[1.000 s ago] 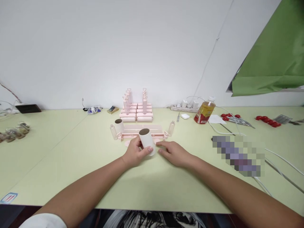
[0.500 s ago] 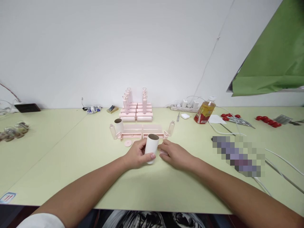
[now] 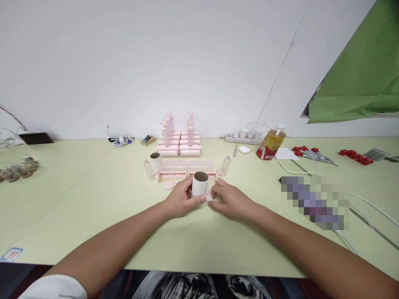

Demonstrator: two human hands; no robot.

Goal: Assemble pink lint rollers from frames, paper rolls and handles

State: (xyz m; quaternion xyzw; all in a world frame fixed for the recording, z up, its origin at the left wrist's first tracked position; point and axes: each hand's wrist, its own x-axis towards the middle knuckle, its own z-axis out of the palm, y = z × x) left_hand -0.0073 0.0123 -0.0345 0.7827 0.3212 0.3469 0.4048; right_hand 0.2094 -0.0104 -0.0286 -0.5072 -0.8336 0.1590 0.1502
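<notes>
the left hand (image 3: 181, 201) is curled round a white roll (image 3: 200, 183), holding it upright with its open end up, just above the table (image 3: 93, 207). the right hand (image 3: 232, 201), fingers bent, has its fingertips on a small pink disc (image 3: 209, 196) beside the roll's base; whether it grips the disc or only touches it, i cannot tell. a light, even hold should keep the roll from being squashed or tipped. beyond the hands lie a pink tray (image 3: 187, 169) and a second roll (image 3: 155, 161). a bottle (image 3: 269, 145) stands far right of the right hand, with a green cloth (image 3: 355, 83) above it.
</notes>
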